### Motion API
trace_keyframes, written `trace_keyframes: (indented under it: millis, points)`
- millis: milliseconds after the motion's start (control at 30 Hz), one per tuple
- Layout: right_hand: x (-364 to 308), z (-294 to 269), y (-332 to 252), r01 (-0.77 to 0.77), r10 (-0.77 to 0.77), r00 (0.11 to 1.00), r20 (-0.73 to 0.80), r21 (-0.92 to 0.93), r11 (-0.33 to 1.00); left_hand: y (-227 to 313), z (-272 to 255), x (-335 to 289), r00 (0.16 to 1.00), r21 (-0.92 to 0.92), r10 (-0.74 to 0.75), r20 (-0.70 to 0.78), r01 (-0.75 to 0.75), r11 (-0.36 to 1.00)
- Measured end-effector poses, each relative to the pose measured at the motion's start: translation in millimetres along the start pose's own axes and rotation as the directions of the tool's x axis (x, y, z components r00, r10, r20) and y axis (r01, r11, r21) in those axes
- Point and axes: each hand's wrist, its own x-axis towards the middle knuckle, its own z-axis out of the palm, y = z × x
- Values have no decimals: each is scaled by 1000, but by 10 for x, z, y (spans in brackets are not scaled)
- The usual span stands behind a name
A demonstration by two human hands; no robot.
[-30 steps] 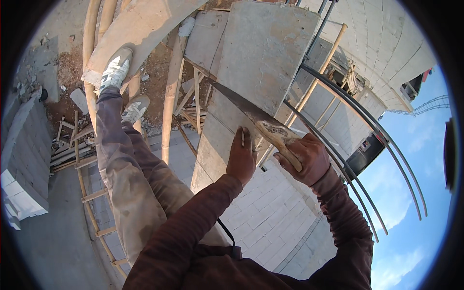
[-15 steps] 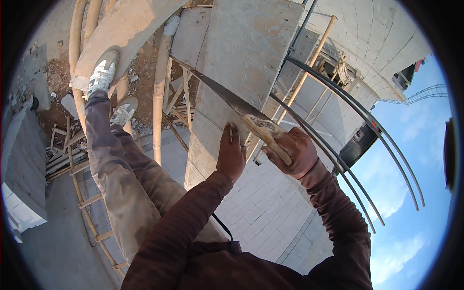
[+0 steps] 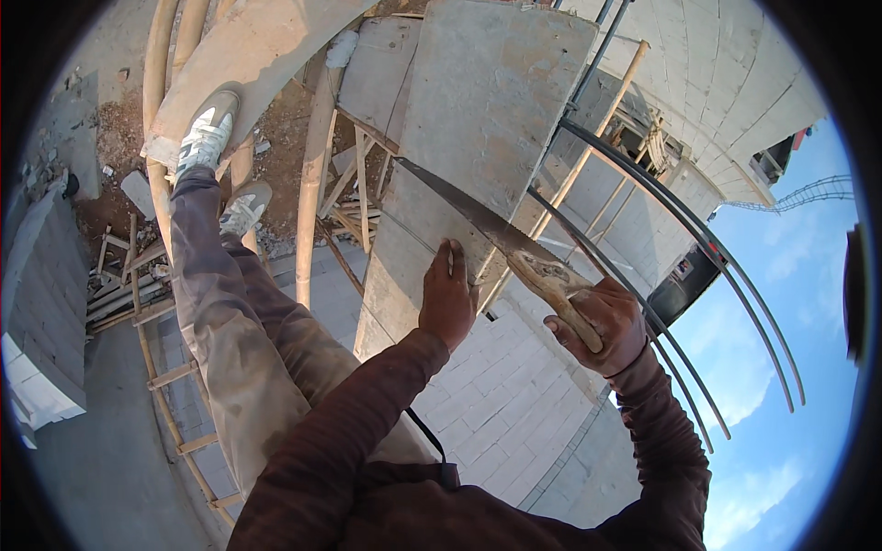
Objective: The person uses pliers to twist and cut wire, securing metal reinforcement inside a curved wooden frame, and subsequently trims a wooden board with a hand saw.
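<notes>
My right hand (image 3: pixel 611 326) is closed round the worn wooden handle of a handsaw (image 3: pixel 464 204). The toothed blade slants up and left across a broad grey board (image 3: pixel 501 101), its tip over the board's left side. Just below the blade, my left hand (image 3: pixel 448 292) is at the board's lower edge, its visible fingers close together. Some of its fingers are hidden, but the hand appears to grip the edge. A thin dark line crosses the board left of this hand.
Several dark metal bars (image 3: pixel 684 197) jut out on the right, near my right hand. Bamboo poles (image 3: pixel 317 184) stand on the left. My shoes (image 3: pixel 209 133) are on a curved plank (image 3: pixel 248 55) and poles. Below are a pale block wall (image 3: pixel 505 395), rubble and a wooden ladder (image 3: pixel 175 376).
My right hand has drawn the saw down and to the right, away from the board. My left hand remains at the board's edge, while the whole view has shifted slightly.
</notes>
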Motion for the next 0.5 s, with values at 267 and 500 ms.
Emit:
trace_keyframes:
  millis: [267, 500]
  points:
    - [304, 234, -163, -70, 73, 994, 84, -37, 997, -673, -160, 613, 926, -531, -359, -117, 247, 810]
    - [512, 310, -288, -140, 154, 978, 142, -101, 985, -1393, -108, 1415, 867, -576, -493, -77, 365, 731]
